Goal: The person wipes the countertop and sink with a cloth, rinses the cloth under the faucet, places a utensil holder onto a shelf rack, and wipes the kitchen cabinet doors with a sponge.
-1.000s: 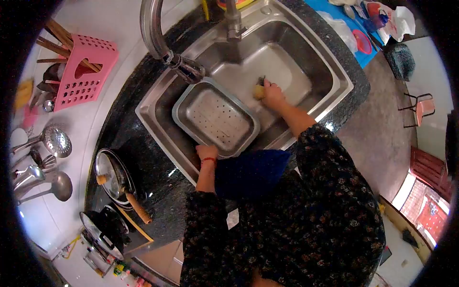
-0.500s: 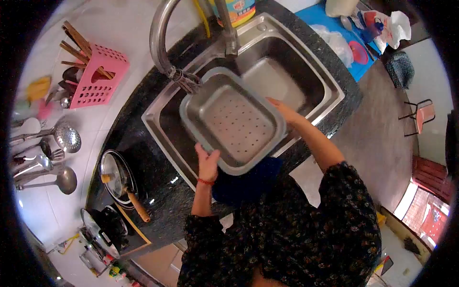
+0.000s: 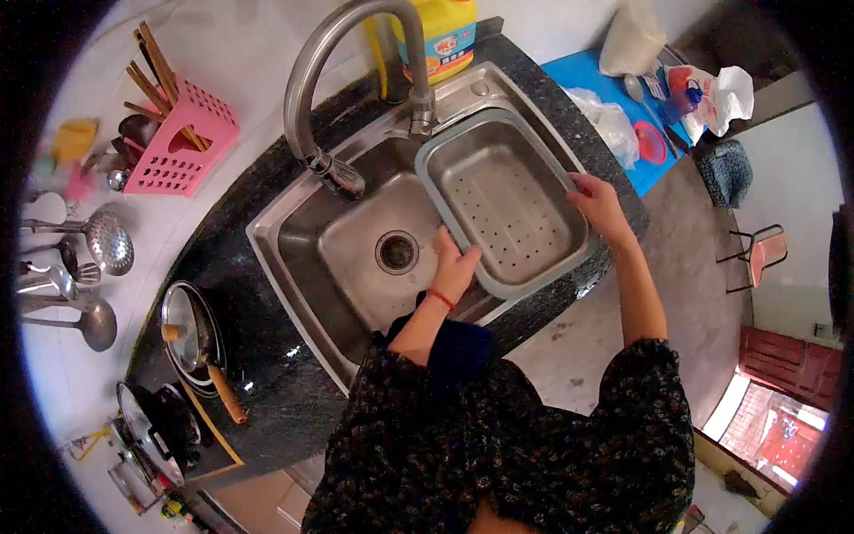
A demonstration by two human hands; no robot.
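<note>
A rectangular metal drain basket [image 3: 509,206] with a grey rim and a perforated bottom lies over the right bowl of the steel sink [image 3: 298,331]. My left hand [image 3: 455,267], with a red cord at the wrist, grips its left rim, thumb on top. On the opposite rim, my right hand [image 3: 600,206] is closed with its fingers over the edge. Left of the basket, the sink's left bowl shows a round drain [image 3: 397,253]. Above that bowl hangs the curved faucet [image 3: 307,107], its spout pointing down.
A yellow detergent jug [image 3: 442,40] stands behind the faucet. On the left wall are a pink chopstick holder [image 3: 185,142] and several hanging ladles [image 3: 96,322]. A lidded pot [image 3: 196,338] sits on the dark counter [image 3: 276,392]. Bags and a pink bowl [image 3: 651,142] lie on a blue surface.
The drain basket has moved right, from across the left bowl onto the right bowl, with both hands still on it. The left bowl and its drain have come into view.
</note>
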